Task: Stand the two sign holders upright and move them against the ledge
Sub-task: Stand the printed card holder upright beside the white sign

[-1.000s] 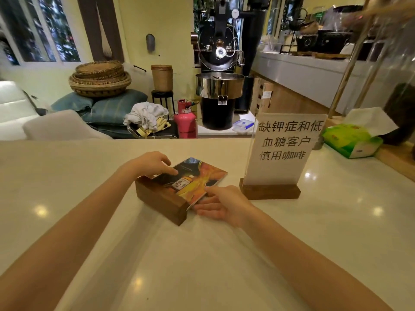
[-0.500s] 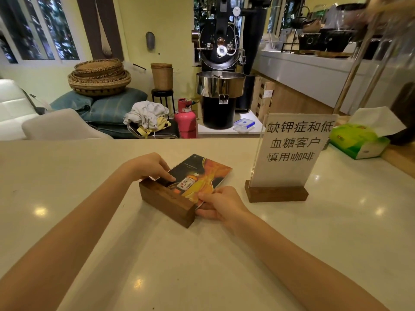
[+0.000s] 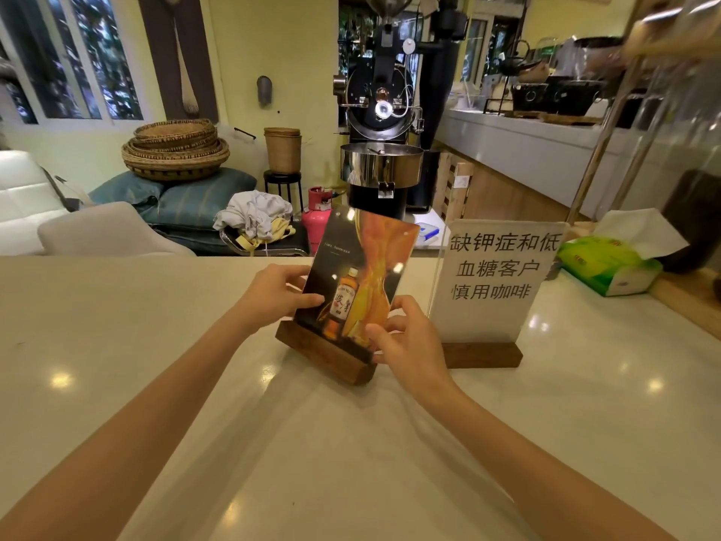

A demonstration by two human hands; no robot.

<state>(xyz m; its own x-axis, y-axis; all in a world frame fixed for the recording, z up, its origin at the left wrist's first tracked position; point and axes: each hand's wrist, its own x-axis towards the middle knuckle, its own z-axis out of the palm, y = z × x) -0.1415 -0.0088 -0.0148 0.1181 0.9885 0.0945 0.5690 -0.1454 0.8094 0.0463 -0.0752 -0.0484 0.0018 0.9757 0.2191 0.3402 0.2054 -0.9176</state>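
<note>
Behind the pale counter (image 3: 117, 345) stands a black coffee roaster (image 3: 380, 111) with a steel tray. A pink gas cylinder (image 3: 316, 224) is near it. Woven baskets (image 3: 175, 150) lie stacked on blue cushions (image 3: 187, 197). A green tissue box (image 3: 608, 267) rests at the right.

Both hands are gripping the bottle-poster sign holder (image 3: 357, 283): the left hand (image 3: 273, 296) is pinching its 9 o'clock edge, the right hand (image 3: 405, 337) its 3 o'clock edge. Its wooden base is resting on the counter (image 3: 156, 345) (panel leaning slightly back), just beside the upright text sign holder (image 3: 495, 283) at 3 o'clock.
</note>
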